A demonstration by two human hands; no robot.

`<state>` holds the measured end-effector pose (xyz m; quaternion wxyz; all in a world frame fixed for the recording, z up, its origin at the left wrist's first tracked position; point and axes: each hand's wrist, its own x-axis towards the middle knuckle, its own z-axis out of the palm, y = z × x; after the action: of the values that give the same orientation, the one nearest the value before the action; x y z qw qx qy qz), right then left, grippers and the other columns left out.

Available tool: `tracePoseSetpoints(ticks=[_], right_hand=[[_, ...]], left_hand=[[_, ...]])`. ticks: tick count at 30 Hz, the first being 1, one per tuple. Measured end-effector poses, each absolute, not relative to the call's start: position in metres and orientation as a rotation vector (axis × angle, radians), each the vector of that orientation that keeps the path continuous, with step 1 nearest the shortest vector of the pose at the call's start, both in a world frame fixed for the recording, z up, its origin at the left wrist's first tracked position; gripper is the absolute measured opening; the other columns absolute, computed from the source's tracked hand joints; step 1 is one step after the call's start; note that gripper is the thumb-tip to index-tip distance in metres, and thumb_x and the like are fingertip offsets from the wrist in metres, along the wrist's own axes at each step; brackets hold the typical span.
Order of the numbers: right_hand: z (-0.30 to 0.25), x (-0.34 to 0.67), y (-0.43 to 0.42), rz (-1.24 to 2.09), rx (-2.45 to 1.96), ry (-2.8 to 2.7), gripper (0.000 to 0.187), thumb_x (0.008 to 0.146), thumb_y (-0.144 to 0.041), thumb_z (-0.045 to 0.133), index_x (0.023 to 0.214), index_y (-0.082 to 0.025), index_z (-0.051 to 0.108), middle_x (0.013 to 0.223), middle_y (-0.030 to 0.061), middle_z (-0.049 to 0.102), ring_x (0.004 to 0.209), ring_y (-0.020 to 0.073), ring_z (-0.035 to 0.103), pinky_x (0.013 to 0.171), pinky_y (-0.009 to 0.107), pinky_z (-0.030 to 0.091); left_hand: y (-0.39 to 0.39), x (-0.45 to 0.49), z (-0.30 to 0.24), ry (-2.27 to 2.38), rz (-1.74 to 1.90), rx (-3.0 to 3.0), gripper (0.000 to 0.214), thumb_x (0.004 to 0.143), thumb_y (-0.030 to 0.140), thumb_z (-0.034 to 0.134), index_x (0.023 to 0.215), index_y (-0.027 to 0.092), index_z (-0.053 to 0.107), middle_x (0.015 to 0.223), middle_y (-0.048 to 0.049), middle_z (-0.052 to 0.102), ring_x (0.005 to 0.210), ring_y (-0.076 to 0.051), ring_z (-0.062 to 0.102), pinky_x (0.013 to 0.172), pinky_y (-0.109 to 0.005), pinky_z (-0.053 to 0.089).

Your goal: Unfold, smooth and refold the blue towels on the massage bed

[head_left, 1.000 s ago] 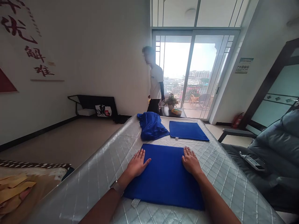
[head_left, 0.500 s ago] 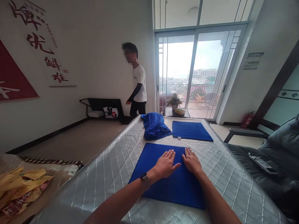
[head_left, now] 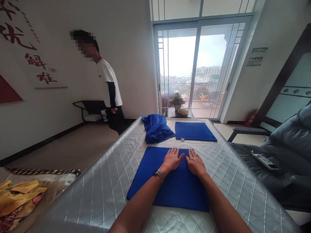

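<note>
A blue cloth (head_left: 179,191) lies flat on the silver quilted cover (head_left: 102,181) in front of me. My left hand (head_left: 172,160) rests palm down near its far edge, fingers stretched out, with a watch on the wrist. To its right, my right hand (head_left: 195,162) lies flat on the same cloth, fingers extended and thumb towards the left hand. Beyond them is a second flat blue cloth (head_left: 195,131) with a small white tag on its near edge. Beside that one sits a crumpled blue cloth (head_left: 156,128).
A person (head_left: 110,87) in a white shirt walks at the back left. A dark armchair (head_left: 286,145) with a power strip (head_left: 266,161) stands to the right. Yellow fabric (head_left: 20,197) lies at the lower left. A small table (head_left: 170,113) with a potted plant (head_left: 178,101) stands by the sliding door.
My left hand has moved forward to the cloth's far edge, level with the right hand. The person has walked left and closer. The view has shifted slightly.
</note>
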<state>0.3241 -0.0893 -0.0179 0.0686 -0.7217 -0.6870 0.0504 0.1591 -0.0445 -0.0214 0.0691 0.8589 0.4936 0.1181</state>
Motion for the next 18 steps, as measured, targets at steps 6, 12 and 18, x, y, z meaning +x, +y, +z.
tracePoseSetpoints(ticks=[6, 12, 18], right_hand=[[-0.015, 0.324, -0.092, 0.190, -2.176, -2.053, 0.068, 0.103, -0.040, 0.018, 0.160, -0.004, 0.023, 0.168, 0.0106, 0.021, 0.155, 0.0198, 0.015, 0.126, 0.036, 0.011], [-0.018, 0.327, -0.090, 0.144, -2.175, -2.086, 0.068, 0.103, -0.040, 0.019, 0.160, -0.004, 0.025, 0.168, 0.0112, 0.022, 0.155, 0.0206, 0.016, 0.125, 0.037, 0.012], [-0.020, 0.331, -0.089, 0.043, -2.154, -2.076, 0.066, 0.102, -0.037, 0.020, 0.159, -0.004, 0.029, 0.166, 0.0120, 0.027, 0.154, 0.0198, 0.020, 0.125, 0.037, 0.015]], left_hand=[[-0.025, 0.066, -0.022, 1.772, 0.269, 2.466, 0.082, 0.101, 0.066, 0.009, 0.158, 0.012, 0.034, 0.165, -0.0142, 0.031, 0.154, -0.028, 0.024, 0.125, -0.048, 0.019], [-0.023, 0.009, -0.027, 1.919, 0.287, 2.375, 0.086, 0.102, 0.066, 0.008, 0.158, 0.004, 0.030, 0.164, -0.0206, 0.026, 0.153, -0.030, 0.024, 0.124, -0.047, 0.022], [-0.024, 0.011, -0.028, 1.934, 0.315, 2.312, 0.086, 0.102, 0.066, 0.012, 0.158, 0.003, 0.030, 0.165, -0.0217, 0.023, 0.153, -0.032, 0.024, 0.124, -0.048, 0.022]])
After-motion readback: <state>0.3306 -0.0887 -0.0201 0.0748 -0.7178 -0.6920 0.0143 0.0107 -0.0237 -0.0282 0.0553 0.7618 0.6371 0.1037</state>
